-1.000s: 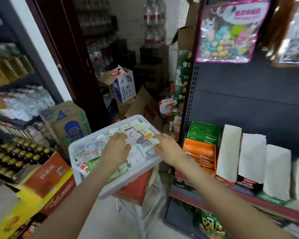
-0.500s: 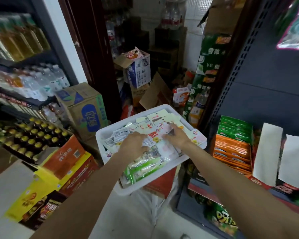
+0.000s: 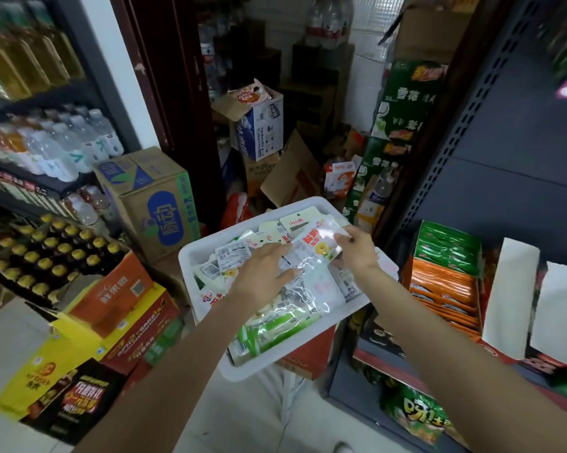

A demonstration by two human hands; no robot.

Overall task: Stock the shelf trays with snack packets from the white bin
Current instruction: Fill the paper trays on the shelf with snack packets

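A person stood in a cramped shop aisle, both bare forearms reaching forward into a white bin (image 3: 190,256) heaped with small snack packets. The bin sat at about waist level on a red carton (image 3: 311,354), tilted slightly toward the viewer. The left hand (image 3: 262,273) lay palm-down over the pile near the middle of the bin, fingers spread and fairly straight, pressing on a glossy clear packet (image 3: 303,289); its grip looked relaxed rather than clenched around anything. The right hand (image 3: 357,248) hovered over the far right part of the bin, its thumb and fingertips pinching the top corner of a white packet with red print and a yellow flower (image 3: 318,245), which lay partly lifted above the others. Green-and-white packets (image 3: 266,328) crowded the near end of the bin. To the right stood a dark metal shelf unit (image 3: 504,158) holding shelf trays: one tray with green packets (image 3: 449,246) stacked behind orange packets (image 3: 442,289), just beside the bin's right rim, and next to them upright boxes with white paper flaps (image 3: 509,289). A bag of green snacks (image 3: 416,416) sat on the lower shelf. On the left, a cardboard case with blue print (image 3: 154,197) stood on the floor, with rows of dark bottles with yellow caps (image 3: 43,253) and orange and yellow drink cartons (image 3: 105,308) in front of it, and bottled drinks lined on shelves behind.
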